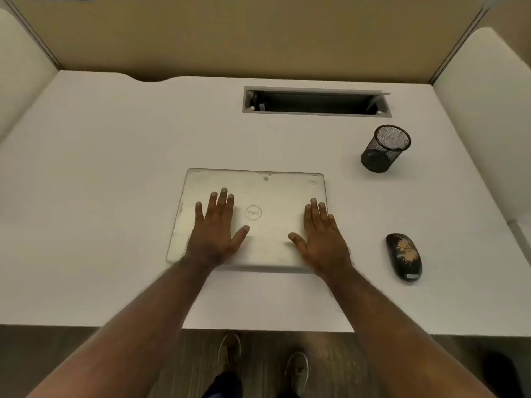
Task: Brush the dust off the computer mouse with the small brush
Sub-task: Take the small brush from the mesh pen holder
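- While the closed silver laptop lies flat at the middle of the white desk, both hands rest palm-down on its lid; it serves as the landmark for everything below.
- The left hand lies on the left half of the lid, fingers straight and slightly spread, thumb angled toward the round logo at the lid's centre; it holds nothing.
- The right hand lies on the right half of the lid, fingers straight and pointing away from the person, thumb angled inward; it too holds nothing.
- The computer mouse sits on the desk to the right of the laptop, apart from it and level with its near edge; it is black, with a pale tan smear of dust across its top; neither hand touches it.
- A black mesh pen cup stands upright beyond the laptop's far right corner; whether anything is inside it cannot be told.
- A long cable slot is cut into the desk farther back, behind the laptop and a little to its right.
- Two shoes show on the floor below the desk's near edge.
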A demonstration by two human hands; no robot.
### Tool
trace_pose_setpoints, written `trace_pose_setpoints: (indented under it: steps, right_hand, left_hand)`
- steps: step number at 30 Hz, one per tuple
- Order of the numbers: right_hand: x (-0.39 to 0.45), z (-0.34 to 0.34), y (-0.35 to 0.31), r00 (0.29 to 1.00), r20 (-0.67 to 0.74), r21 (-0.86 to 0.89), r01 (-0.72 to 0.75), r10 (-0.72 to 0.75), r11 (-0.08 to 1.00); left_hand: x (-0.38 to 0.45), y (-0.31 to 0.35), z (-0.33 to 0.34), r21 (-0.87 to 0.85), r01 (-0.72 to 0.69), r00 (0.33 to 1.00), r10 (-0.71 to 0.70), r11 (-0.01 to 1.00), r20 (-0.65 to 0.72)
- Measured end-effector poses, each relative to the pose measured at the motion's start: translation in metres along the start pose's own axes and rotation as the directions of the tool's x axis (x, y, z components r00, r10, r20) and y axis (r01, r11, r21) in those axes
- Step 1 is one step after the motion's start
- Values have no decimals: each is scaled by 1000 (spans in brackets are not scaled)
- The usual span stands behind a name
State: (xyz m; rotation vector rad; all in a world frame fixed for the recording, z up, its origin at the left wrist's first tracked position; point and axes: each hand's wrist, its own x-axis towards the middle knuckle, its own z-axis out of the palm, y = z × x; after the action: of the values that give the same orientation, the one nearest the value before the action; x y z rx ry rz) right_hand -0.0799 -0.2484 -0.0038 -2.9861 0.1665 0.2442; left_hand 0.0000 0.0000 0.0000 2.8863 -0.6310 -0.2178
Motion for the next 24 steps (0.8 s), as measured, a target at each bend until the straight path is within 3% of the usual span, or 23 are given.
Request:
trace_pose_setpoints:
  steps: [6,10,13,16,19,24]
  right_hand:
    - [1,4,3,1000,0,-31,7,-7,999]
    - [8,-19,14,996,-19,27,84,-84,996]
    - [15,-51,36,984,-74,80,170,-165,982]
    - [27,-88,70,967,-190,24,177,-170,984]
    - [44,-119,108,947,-299,-29,112,-116,993]
    - [77,-147,170,920,-335,97,-182,204,979]
  left_hand:
    - [5,2,12,29,20,999,-19,999,-34]
    - [15,8,14,-56,27,999,-29,998,-34]
    - [18,13,21,-65,24,998,-29,998,-62]
    - [18,12,28,-47,34,996,-37,998,-82]
    - [18,9,33,-53,52,994,-56,997,-90]
    - [19,9,35,-26,55,992,-57,998,-112]
